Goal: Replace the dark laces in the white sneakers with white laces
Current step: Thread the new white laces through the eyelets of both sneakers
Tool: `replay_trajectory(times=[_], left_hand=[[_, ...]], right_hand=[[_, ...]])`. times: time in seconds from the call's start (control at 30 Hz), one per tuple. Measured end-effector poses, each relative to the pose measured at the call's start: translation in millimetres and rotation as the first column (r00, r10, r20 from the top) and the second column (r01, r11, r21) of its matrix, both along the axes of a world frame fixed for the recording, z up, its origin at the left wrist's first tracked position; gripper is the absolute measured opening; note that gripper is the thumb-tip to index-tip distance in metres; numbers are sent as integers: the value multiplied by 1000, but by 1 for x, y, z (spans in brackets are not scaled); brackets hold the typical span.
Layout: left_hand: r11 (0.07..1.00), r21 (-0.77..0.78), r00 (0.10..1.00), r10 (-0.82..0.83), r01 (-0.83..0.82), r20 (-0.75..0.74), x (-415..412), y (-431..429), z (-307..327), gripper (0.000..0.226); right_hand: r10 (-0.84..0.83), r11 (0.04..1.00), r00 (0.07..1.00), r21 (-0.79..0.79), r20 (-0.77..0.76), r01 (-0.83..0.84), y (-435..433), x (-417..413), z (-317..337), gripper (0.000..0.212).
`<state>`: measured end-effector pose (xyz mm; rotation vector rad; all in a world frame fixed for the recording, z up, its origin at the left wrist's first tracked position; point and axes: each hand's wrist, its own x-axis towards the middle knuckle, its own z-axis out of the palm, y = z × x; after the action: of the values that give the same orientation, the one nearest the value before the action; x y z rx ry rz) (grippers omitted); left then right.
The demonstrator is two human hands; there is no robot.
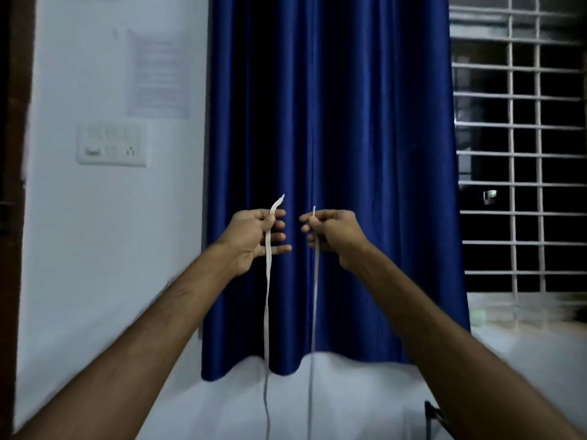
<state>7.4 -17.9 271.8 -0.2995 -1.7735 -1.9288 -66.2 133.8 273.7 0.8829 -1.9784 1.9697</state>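
A home room: blue curtain (330, 173), barred window (521, 154), wall switchboard (111, 144).

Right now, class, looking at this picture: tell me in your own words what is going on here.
A person holds up white lace in front of a blue curtain. The left hand pinches one strand just below its tip, and the right hand grips another near its tip. Both strands hang down past the bottom of the picture. No sneakers are in view.
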Motion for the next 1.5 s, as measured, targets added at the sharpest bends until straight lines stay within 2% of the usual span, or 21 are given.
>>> replay_trajectory(times=[0.13, 0.3, 0.37, 0.47, 0.53, 0.63, 0.73, 0.83, 0.87, 0.93, 1.0, 1.07, 1.13, 1.2, 1.27, 1.33, 1.43, 1.5], left_hand=[[993, -104, 997, 52, -57, -51, 1, 6, 22, 22], [988, -150, 993, 3, -21, -120, 8, 10, 25, 21], [987, -154, 994, 40, -55, -99, 11, 7, 6, 22], [981, -150, 991, 128, -122, 35, 8, -2, -61, 23], [984, -109, 974, 156, -140, 163, 6, -6, -122, 23], [973, -131, 908, 225, -190, 353, 6, -5, -221, 17], [939, -250, 837, 327, -236, 439, 11, 4, -311, 28], [919, -347, 791, 349, -186, 502, 20, 14, -366, 20], [906, -397, 777, 355, -148, 520, 21, 19, -377, 26], [881, -466, 770, 355, -85, 530, 24, 25, -392, 45], [867, -495, 772, 351, -55, 530, 25, 31, -400, 54], [856, -508, 780, 382, -96, 496, 24, 37, -406, 51], [860, -480, 780, 417, -173, 466, 24, 41, -409, 38], [859, -452, 784, 447, -241, 431, 24, 44, -412, 24], [848, -455, 775, 474, -273, 418, 22, 45, -416, 21], [841, -458, 769, 488, -288, 413, 21, 45, -418, 20], [866, -423, 774, 455, -268, 441, 21, 44, -419, 15], [906, -349, 797, 388, -239, 463, 25, 44, -409, 14]], right_hand=[[-16, 1000, 999, 16, -29, 16, -3, 2, 18, 19], [2, 1000, 1000, -16, 3, -2, -2, 9, 17, 20], [-76, 993, 997, 91, -35, 78, 1, 7, 1, 19], [-123, 927, 988, 344, -95, 149, 7, 5, -58, 20], [-88, 836, 991, 533, -101, 129, 13, 3, -119, 27], [-42, 568, 999, 822, -29, 48, 21, -3, -221, 31], [-59, 364, 997, 931, 53, -28, 24, -11, -305, 25], [-56, 248, 998, 969, 7, 7, 22, -10, -356, 29], [-55, 231, 998, 973, -3, 15, 21, -9, -364, 28], [-69, 231, 998, 973, -13, 29, 18, -10, -371, 25], [-90, 271, 996, 962, -6, 30, 18, -11, -369, 23], [-116, 308, 993, 951, -8, 43, 19, -12, -367, 19], [-137, 293, 990, 952, -44, 83, 21, -10, -368, 18], [-144, 199, 983, 970, -115, 143, 23, -7, -367, 24], [-140, 89, 974, 977, -178, 192, 25, -5, -365, 29], [-143, 35, 967, 975, -210, 217, 26, -5, -363, 30], [-169, 43, 960, 972, -222, 233, 24, -4, -361, 28], [-208, 131, 964, 971, -169, 199, 24, -9, -356, 27]])
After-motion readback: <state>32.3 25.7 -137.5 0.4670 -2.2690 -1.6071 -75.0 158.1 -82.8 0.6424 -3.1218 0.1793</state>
